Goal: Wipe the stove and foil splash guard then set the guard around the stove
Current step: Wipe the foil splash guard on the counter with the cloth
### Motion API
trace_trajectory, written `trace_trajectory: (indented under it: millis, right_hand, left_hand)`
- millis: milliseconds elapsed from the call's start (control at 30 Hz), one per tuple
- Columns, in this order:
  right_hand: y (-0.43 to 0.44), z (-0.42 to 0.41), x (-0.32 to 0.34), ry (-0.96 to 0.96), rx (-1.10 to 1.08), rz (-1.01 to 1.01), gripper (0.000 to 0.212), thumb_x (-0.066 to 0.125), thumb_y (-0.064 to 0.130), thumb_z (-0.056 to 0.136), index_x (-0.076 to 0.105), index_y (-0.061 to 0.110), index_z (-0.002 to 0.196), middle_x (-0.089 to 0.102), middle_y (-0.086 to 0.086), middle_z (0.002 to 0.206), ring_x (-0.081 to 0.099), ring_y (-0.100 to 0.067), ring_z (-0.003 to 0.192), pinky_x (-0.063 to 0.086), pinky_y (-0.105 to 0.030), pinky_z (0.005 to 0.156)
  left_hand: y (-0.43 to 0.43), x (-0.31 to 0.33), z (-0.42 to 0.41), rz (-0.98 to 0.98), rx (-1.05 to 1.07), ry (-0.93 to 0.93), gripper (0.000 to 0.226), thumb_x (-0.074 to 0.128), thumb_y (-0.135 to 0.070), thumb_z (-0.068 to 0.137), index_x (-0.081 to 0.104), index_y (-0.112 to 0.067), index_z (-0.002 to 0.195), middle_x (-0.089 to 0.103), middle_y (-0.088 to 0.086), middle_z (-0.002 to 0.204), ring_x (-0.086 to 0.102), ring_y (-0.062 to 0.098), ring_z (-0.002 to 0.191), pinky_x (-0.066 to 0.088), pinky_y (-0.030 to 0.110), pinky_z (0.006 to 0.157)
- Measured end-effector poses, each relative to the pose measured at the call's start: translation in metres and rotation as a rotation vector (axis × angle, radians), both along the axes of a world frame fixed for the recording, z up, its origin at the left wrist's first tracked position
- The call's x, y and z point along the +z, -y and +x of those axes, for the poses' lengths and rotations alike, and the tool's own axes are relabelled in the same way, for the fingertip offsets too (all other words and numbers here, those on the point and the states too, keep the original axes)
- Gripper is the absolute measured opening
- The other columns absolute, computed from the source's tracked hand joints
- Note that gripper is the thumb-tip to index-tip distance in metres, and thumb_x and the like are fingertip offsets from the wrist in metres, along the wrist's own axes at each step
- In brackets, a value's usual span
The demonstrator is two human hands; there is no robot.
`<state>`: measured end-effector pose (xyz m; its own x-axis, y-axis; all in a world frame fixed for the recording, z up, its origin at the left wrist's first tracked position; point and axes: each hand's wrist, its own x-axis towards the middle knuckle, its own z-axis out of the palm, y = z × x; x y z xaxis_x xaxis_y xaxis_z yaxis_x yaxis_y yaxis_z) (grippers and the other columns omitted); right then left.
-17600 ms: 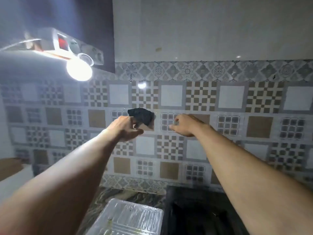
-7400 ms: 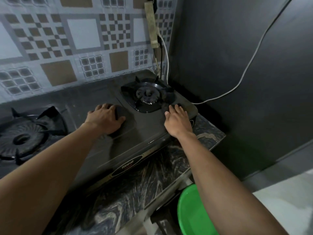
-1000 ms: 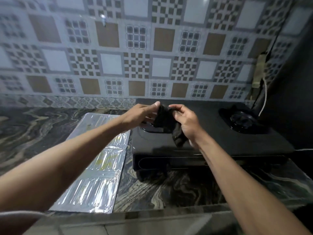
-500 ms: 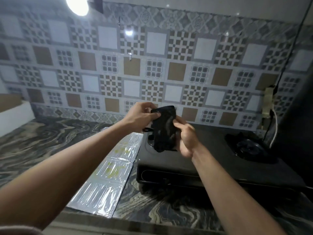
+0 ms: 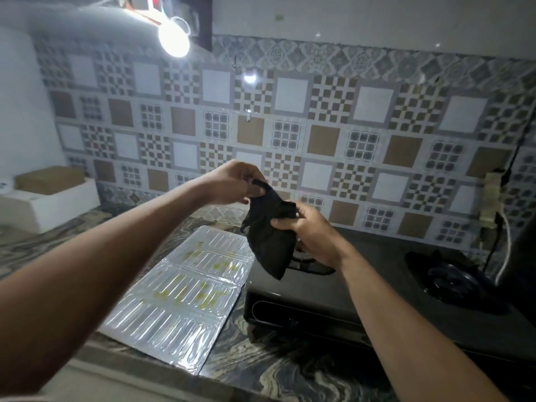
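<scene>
I hold a black cloth (image 5: 268, 242) up in the air with both hands, above the left part of the black gas stove (image 5: 362, 300). My left hand (image 5: 232, 182) pinches its top corner. My right hand (image 5: 307, 230) grips its right side, and the rest of the cloth hangs down. The silver foil splash guard (image 5: 179, 297) lies flat and unfolded on the marble counter, left of the stove, with yellowish stains on its panels. The stove's right burner (image 5: 452, 281) shows; my right hand and the cloth hide most of the left one.
A patterned tile wall (image 5: 319, 134) runs behind the counter (image 5: 290, 378). A white box (image 5: 52, 198) with cardboard sits at the far left. A bright lamp (image 5: 173, 39) glares above. A socket and a white cable (image 5: 506, 236) hang at the right by a dark wall.
Over the last second my hands have lifted the cloth off the stove and pulled it apart, my left hand moving up and left. The view has tilted upward.
</scene>
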<state>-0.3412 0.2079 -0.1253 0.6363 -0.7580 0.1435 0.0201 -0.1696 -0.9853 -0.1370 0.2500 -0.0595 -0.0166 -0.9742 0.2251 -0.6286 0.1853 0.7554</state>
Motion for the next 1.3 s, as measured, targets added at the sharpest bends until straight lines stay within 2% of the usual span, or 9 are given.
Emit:
trace_trajectory:
  millis: [200,367,567,733,933,1067,1167,1233,1300]
  right_hand:
    - [0.006,0.009,0.000,-0.083,0.014,-0.044,0.028,0.072,0.006,0.085,0.068,0.000,0.111,0.073,-0.015,0.109,0.071,-0.027,0.102,0.056,-0.040,0.091]
    - [0.016,0.013,-0.004,-0.057,0.012,0.029,0.030,0.071,0.016,0.089,0.067,0.005,0.116,0.074,-0.011,0.110,0.072,-0.023,0.097,0.056,-0.026,0.067]
    - [0.029,0.047,-0.010,-0.157,0.008,0.001,0.034,0.074,0.022,0.087,0.063,0.011,0.117,0.074,-0.010,0.109,0.073,-0.025,0.097,0.060,-0.040,0.080]
    - [0.051,0.084,-0.015,-0.268,0.024,0.011,0.030,0.070,0.009,0.088,0.064,0.005,0.117,0.073,-0.015,0.109,0.073,-0.022,0.089,0.056,-0.027,0.065]
    - [0.099,0.165,-0.042,-0.495,-0.080,-0.111,0.022,0.068,0.007,0.086,0.067,0.001,0.107,0.072,-0.017,0.106,0.070,-0.029,0.100,0.054,-0.046,0.094]
    - [0.130,0.222,-0.065,-0.653,-0.141,-0.185,0.027,0.064,0.006,0.089,0.065,0.004,0.116,0.068,-0.012,0.111,0.065,-0.026,0.104,0.053,-0.034,0.085]
    - [0.156,0.257,-0.091,-0.713,-0.209,-0.165,0.041,0.060,0.001,0.090,0.056,0.002,0.131,0.063,-0.009,0.113,0.057,-0.021,0.100,0.042,-0.026,0.076]
    - [0.175,0.276,-0.112,-0.749,-0.232,-0.124,0.039,0.054,-0.002,0.086,0.057,-0.004,0.125,0.060,-0.009,0.099,0.056,-0.021,0.091,0.042,-0.026,0.069]
    - [0.196,0.290,-0.132,-0.766,-0.273,-0.072,0.039,0.054,-0.001,0.084,0.062,0.001,0.122,0.064,-0.009,0.105,0.060,-0.023,0.097,0.043,-0.026,0.073]
  left_hand:
    - [-0.009,-0.003,0.016,0.057,0.063,0.030,0.011,0.062,-0.008,0.094,0.061,-0.019,0.094,0.071,0.010,0.097,0.058,0.018,0.079,0.052,0.034,0.076]
    - [-0.013,-0.007,0.041,0.071,0.114,-0.165,0.013,0.061,0.001,0.092,0.063,-0.012,0.095,0.068,0.016,0.106,0.064,0.024,0.093,0.056,0.041,0.091]
    - [-0.002,-0.024,0.065,0.091,0.184,-0.277,0.014,0.053,0.002,0.095,0.057,-0.011,0.096,0.061,0.007,0.087,0.062,0.018,0.074,0.057,0.034,0.068]
    - [0.021,-0.047,0.114,0.116,0.227,-0.262,0.019,0.053,0.003,0.095,0.065,-0.012,0.097,0.067,0.010,0.095,0.065,0.021,0.086,0.057,0.036,0.080]
    - [0.073,-0.093,0.194,0.209,0.188,-0.231,0.016,0.060,-0.006,0.096,0.074,-0.014,0.099,0.077,0.006,0.095,0.070,0.013,0.083,0.055,0.026,0.072]
    - [0.122,-0.129,0.256,0.322,0.125,-0.150,0.018,0.062,-0.019,0.097,0.074,-0.011,0.107,0.073,0.006,0.102,0.062,0.018,0.090,0.051,0.033,0.081]
    - [0.157,-0.158,0.288,0.392,0.068,-0.116,0.016,0.060,-0.022,0.098,0.071,-0.010,0.102,0.063,0.005,0.089,0.052,0.018,0.077,0.045,0.030,0.069]
    - [0.178,-0.176,0.299,0.387,0.049,-0.053,0.014,0.062,-0.021,0.097,0.070,-0.011,0.093,0.060,0.001,0.077,0.049,0.013,0.068,0.040,0.025,0.060]
    - [0.200,-0.193,0.307,0.362,0.050,0.015,0.010,0.064,-0.016,0.095,0.070,-0.012,0.089,0.058,-0.003,0.069,0.049,0.007,0.058,0.039,0.018,0.053]
